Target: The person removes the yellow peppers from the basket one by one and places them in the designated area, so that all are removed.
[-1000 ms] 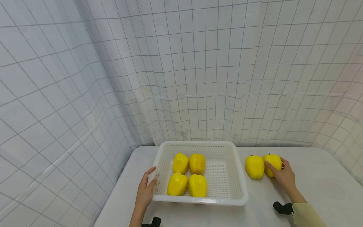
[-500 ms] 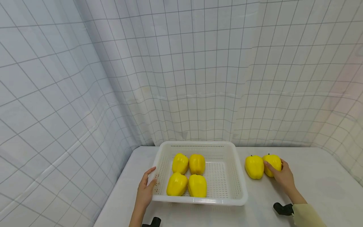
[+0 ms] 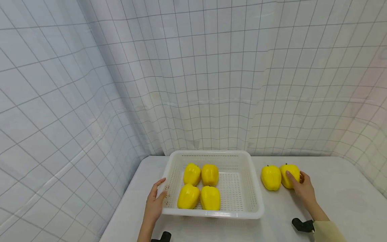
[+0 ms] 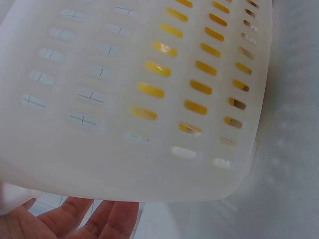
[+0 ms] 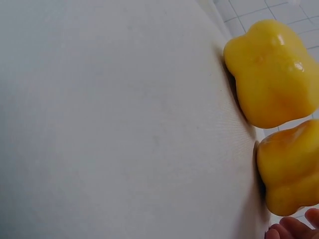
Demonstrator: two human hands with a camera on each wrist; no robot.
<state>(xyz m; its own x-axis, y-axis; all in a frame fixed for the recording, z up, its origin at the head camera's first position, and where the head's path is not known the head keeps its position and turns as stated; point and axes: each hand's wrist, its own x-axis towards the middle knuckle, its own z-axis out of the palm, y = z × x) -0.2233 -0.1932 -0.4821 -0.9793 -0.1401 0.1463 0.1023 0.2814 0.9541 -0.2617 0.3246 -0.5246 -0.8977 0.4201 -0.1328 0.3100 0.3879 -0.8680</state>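
A white perforated basket stands on the table with several yellow peppers in its left half. My left hand holds the basket's near-left rim, thumb on the rim and fingers flat along the outer wall. To the right of the basket, two more yellow peppers stand side by side. My right hand grips the right one, thumb in front and fingers behind. The left one stands free. The right wrist view shows both, the held pepper near my fingertips.
The white table is walled by a grid-patterned curtain at the back and both sides. Black wrist mounts show at the bottom edge. The basket's right half holds nothing.
My right thumb has shifted slightly from the gap between the two peppers onto the front of the right one. The left hand and basket have stayed put.
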